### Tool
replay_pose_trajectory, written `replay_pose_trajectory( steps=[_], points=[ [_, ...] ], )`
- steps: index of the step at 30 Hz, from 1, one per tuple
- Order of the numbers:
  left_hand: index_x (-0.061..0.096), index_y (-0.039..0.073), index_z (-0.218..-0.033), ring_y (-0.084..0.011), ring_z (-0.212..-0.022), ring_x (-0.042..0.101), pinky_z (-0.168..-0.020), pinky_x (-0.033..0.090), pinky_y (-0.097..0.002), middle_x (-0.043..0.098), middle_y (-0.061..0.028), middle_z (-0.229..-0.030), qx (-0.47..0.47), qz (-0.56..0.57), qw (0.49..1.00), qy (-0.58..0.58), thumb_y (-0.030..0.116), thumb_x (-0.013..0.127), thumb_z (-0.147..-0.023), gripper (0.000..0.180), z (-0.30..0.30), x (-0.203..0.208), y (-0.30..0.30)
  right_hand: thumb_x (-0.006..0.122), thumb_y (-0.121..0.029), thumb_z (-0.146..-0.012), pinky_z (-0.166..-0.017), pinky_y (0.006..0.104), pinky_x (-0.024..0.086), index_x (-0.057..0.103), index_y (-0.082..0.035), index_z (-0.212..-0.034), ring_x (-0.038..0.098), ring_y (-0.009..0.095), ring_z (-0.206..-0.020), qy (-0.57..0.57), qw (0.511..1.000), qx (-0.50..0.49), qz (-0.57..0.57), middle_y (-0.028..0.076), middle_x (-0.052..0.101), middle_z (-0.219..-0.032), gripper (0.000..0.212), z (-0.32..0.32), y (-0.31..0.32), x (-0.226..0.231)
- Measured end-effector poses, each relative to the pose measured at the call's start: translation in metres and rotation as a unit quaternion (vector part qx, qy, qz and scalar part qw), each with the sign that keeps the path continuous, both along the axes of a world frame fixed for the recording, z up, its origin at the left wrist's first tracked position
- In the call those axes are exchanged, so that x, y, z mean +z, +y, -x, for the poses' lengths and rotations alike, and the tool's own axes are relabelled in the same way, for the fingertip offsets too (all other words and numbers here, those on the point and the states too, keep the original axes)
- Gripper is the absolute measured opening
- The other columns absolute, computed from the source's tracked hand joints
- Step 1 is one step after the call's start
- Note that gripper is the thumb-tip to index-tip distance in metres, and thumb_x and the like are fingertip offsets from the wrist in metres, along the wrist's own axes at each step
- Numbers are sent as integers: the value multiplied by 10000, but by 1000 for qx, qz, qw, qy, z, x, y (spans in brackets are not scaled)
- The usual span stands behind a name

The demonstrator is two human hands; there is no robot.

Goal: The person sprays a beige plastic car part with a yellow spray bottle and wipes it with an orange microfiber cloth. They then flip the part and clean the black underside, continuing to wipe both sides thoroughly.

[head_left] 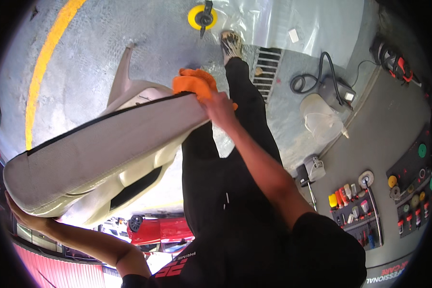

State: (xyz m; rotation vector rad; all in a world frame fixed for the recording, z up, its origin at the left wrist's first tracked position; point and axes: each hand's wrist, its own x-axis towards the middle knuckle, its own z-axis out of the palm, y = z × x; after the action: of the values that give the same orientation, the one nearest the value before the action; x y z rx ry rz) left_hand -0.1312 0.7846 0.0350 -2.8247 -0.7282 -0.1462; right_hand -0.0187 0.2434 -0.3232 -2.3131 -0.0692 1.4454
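Note:
A long beige padded piece (105, 149), which looks like car interior trim, is held up at a tilt in front of me. A dark strip runs along its upper edge, and its paler moulded underside has a black recess. My left hand (28, 216) supports its left end from below, fingers bent round the edge. At the right end, my right hand (220, 109) grips an orange cloth (195, 82), which lies against the corner. Behind it, a curved beige part (126, 89) shows on the floor side; whether the two are joined I cannot tell.
On the wet floor lie a yellow round pad tool (202, 18), a clear plastic sheet (321, 29) and a drain grate (266, 72). To the right are a hosed machine (329, 89), a translucent container (319, 117), a bucket (314, 167) and a tool rack (355, 206). A red car (165, 230) stands nearby.

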Motion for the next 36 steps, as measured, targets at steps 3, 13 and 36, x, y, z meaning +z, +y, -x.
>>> replay_pose_trajectory(
  steps=[3, 13, 36],
  points=[
    [577, 62, -1475, -375, -1222, 681, -1002, 574, -502, 674, -204, -1378, 9, -18, 1000, -7, 374, 606, -971, 594, 13, -1, -1, 672, -126, -914, -834, 514, 507, 685, -21, -1125, 631, 366, -945, -226, 932, -60, -276, 153, 679, -962, 236, -11, 71, 99],
    [573, 34, -1470, -340, -1202, 684, -1001, 583, -473, 661, -188, -1389, 86, 56, 994, -38, 298, 514, -1024, 521, -9, -15, -11, 710, -198, -813, -949, 526, 416, 702, -196, -1336, 557, 281, -1083, -240, 896, -71, -368, 37, 640, -1266, 523, -2, 189, 199],
    [587, 40, -1445, -412, -1277, 633, -1056, 519, -518, 635, -228, -1410, 90, 26, 994, -62, 375, 561, -1013, 547, 0, -17, -20, 642, -170, -980, -1023, 461, 530, 400, -130, -1602, 564, 399, -1307, -179, 939, 28, -292, 198, 488, -1535, 668, 10, 74, 125]
  ],
)
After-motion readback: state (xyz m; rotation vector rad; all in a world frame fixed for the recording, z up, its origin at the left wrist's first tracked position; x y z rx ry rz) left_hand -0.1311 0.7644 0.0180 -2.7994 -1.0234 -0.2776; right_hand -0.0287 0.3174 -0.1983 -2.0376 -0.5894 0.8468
